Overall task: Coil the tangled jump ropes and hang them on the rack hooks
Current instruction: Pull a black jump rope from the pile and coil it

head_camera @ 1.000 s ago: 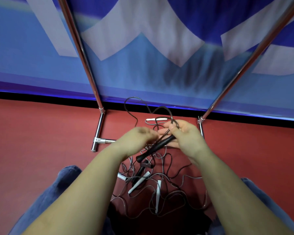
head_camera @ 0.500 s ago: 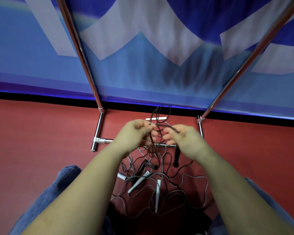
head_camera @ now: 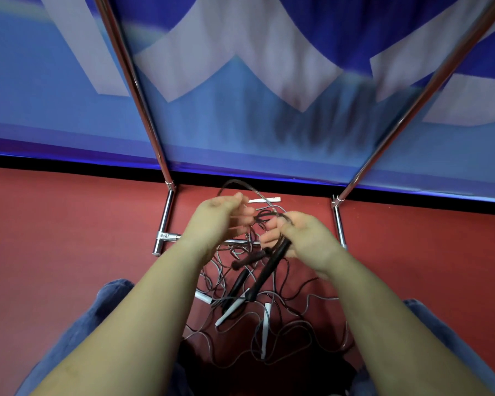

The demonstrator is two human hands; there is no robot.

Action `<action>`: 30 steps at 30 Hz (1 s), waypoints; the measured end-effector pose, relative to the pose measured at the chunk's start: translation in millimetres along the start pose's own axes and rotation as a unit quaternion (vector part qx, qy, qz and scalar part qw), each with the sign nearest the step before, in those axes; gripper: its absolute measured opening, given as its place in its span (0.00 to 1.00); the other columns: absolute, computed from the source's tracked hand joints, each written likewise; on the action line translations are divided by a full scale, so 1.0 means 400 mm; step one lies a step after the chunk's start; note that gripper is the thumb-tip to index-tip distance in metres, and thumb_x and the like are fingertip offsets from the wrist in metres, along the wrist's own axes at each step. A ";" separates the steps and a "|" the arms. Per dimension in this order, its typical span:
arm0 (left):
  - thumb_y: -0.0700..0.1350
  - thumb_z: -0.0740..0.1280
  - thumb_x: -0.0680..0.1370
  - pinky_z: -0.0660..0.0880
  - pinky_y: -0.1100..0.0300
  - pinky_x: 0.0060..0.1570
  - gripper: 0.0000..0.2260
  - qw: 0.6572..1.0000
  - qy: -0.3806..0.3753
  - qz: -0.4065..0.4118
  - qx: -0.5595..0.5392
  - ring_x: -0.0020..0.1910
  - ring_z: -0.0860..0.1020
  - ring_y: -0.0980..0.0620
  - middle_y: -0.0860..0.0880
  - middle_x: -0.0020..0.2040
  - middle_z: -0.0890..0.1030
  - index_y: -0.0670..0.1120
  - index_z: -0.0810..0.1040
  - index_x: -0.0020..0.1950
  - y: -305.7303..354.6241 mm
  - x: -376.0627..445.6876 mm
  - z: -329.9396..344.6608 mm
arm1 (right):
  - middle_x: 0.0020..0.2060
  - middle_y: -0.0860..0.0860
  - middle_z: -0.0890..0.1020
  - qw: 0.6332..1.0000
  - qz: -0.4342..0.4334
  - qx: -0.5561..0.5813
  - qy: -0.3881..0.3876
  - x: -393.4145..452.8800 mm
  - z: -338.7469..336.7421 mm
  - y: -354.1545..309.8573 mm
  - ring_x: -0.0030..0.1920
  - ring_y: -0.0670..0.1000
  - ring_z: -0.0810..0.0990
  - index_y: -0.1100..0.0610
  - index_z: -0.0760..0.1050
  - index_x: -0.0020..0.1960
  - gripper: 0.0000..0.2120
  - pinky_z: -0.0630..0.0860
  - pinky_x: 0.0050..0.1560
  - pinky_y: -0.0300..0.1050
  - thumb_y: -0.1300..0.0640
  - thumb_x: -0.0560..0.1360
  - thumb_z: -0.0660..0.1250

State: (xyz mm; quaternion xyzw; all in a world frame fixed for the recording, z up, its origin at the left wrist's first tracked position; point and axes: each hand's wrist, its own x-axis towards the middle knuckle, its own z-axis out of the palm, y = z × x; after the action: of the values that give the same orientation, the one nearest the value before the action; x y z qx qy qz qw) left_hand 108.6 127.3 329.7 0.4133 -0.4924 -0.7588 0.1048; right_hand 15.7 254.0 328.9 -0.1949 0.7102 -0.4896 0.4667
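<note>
Head view: my right hand (head_camera: 303, 238) curls round a black rope (head_camera: 272, 215) with its black handles (head_camera: 269, 267) dangling below the fist. My left hand (head_camera: 217, 218) is blurred; I cannot tell its grip. The tangle (head_camera: 257, 315) lies beneath, between the rack (head_camera: 166, 221) feet, red floor (head_camera: 69, 238) on both sides.

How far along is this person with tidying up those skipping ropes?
Early on. Nothing shows as hung; no hooks are in view. In hand: the right hand grips a black rope's handles while the left hand loops its cord. Left: the tangled pile on the floor.
</note>
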 end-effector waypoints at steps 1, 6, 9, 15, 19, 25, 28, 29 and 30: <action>0.50 0.61 0.81 0.77 0.58 0.44 0.12 0.995 -0.022 -0.003 0.093 0.41 0.80 0.49 0.49 0.39 0.83 0.44 0.79 0.46 -0.006 -0.008 0.000 | 0.36 0.54 0.82 0.999 0.000 0.038 0.022 -0.002 -0.010 -0.009 0.32 0.46 0.83 0.57 0.72 0.46 0.12 0.80 0.37 0.38 0.61 0.83 0.52; 0.68 0.59 0.73 0.73 0.64 0.37 0.27 0.915 -0.200 -0.056 0.345 0.33 0.78 0.55 0.49 0.40 0.84 0.46 0.83 0.49 -0.015 -0.051 0.012 | 0.32 0.55 0.84 0.963 0.015 0.252 0.091 -0.001 -0.052 -0.037 0.34 0.53 0.84 0.61 0.72 0.48 0.10 0.82 0.38 0.48 0.61 0.82 0.53; 0.57 0.61 0.77 0.70 0.69 0.25 0.17 0.927 -0.240 -0.064 0.282 0.27 0.77 0.57 0.44 0.38 0.83 0.44 0.77 0.46 -0.009 -0.057 0.022 | 0.31 0.55 0.84 0.931 0.002 0.343 0.123 0.000 -0.075 -0.047 0.33 0.54 0.84 0.61 0.71 0.48 0.09 0.82 0.34 0.47 0.61 0.82 0.53; 0.55 0.62 0.71 0.80 0.60 0.38 0.16 0.944 -0.281 -0.092 0.145 0.37 0.83 0.50 0.45 0.41 0.85 0.44 0.79 0.48 -0.019 -0.051 0.028 | 0.42 0.59 0.84 0.917 -0.016 0.383 0.110 0.006 -0.072 -0.042 0.41 0.55 0.85 0.64 0.72 0.56 0.14 0.80 0.39 0.47 0.57 0.83 0.51; 0.53 0.61 0.76 0.81 0.55 0.38 0.16 0.953 -0.268 -0.109 0.091 0.37 0.83 0.47 0.42 0.42 0.84 0.42 0.78 0.50 -0.024 -0.048 0.040 | 0.48 0.59 0.83 0.916 -0.005 0.391 0.091 0.006 -0.033 -0.035 0.45 0.54 0.84 0.63 0.72 0.55 0.13 0.79 0.45 0.48 0.58 0.83 0.51; 0.49 0.60 0.80 0.77 0.63 0.27 0.11 0.954 -0.254 -0.108 0.116 0.28 0.79 0.52 0.47 0.35 0.80 0.44 0.78 0.48 -0.028 -0.052 0.044 | 0.54 0.55 0.81 0.933 0.010 0.352 0.080 0.003 -0.010 -0.032 0.56 0.54 0.78 0.59 0.71 0.61 0.14 0.76 0.52 0.49 0.57 0.83 0.50; 0.46 0.60 0.81 0.71 0.67 0.23 0.09 0.953 -0.254 -0.093 0.137 0.26 0.75 0.55 0.49 0.33 0.76 0.44 0.78 0.48 -0.028 -0.052 0.043 | 0.53 0.54 0.81 0.942 0.022 0.329 0.057 0.000 -0.014 -0.030 0.57 0.55 0.78 0.57 0.72 0.59 0.15 0.77 0.47 0.49 0.54 0.83 0.49; 0.46 0.60 0.81 0.70 0.67 0.24 0.09 0.953 -0.257 -0.085 0.137 0.26 0.75 0.56 0.49 0.33 0.76 0.44 0.77 0.48 -0.028 -0.051 0.041 | 0.53 0.54 0.82 0.947 0.025 0.316 0.043 -0.001 -0.016 -0.031 0.56 0.55 0.79 0.57 0.73 0.57 0.16 0.77 0.46 0.48 0.53 0.83 0.49; 0.45 0.61 0.80 0.71 0.67 0.25 0.08 0.953 -0.262 -0.078 0.131 0.26 0.74 0.56 0.50 0.33 0.76 0.43 0.77 0.49 -0.027 -0.049 0.040 | 0.51 0.55 0.83 0.956 0.028 0.291 0.034 -0.003 -0.021 -0.034 0.54 0.55 0.80 0.57 0.74 0.56 0.17 0.77 0.44 0.47 0.51 0.83 0.49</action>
State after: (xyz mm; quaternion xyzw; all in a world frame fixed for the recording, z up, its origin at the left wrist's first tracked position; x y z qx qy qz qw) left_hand 112.3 154.3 333.5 0.2468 -0.5643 -0.7749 -0.1424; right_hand 6.5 253.3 341.9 -0.0137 0.5573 -0.6683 0.4925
